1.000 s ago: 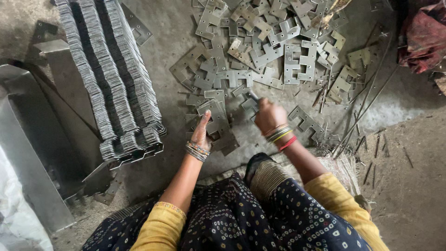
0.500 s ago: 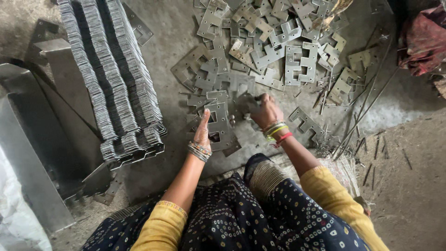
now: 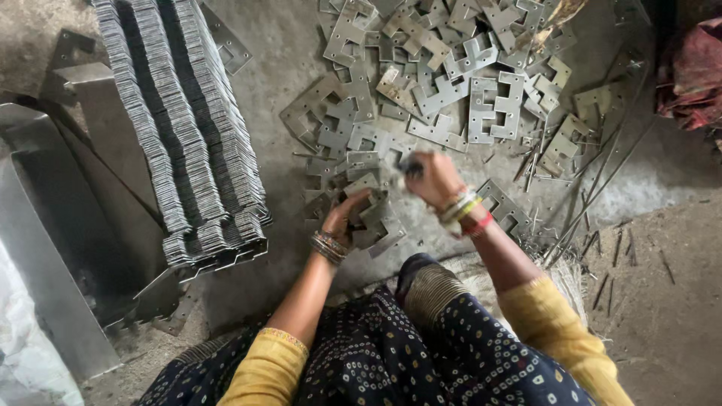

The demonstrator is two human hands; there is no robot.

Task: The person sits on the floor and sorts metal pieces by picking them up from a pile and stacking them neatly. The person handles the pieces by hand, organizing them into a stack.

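I sit on the floor over a heap of flat grey stamped metal plates (image 3: 451, 83) with square notches. My left hand (image 3: 344, 216) rests low on a small stack of these plates (image 3: 376, 222) just in front of my knees, fingers curled on its edge. My right hand (image 3: 430, 177), with bangles at the wrist, is raised a little above the pile and closed around a small dark piece that is blurred. Both sleeves are yellow.
To the left, long rows of the same plates stand packed on edge (image 3: 180, 128). Bent sheet-metal pieces (image 3: 53, 248) lie at the far left. Thin metal rods (image 3: 594, 188) are scattered on the right, and a red cloth bundle (image 3: 692, 75) sits at the top right.
My right hand has lifted and swung left over the pile, now blurred. My left hand has slid right and down onto the small stack.
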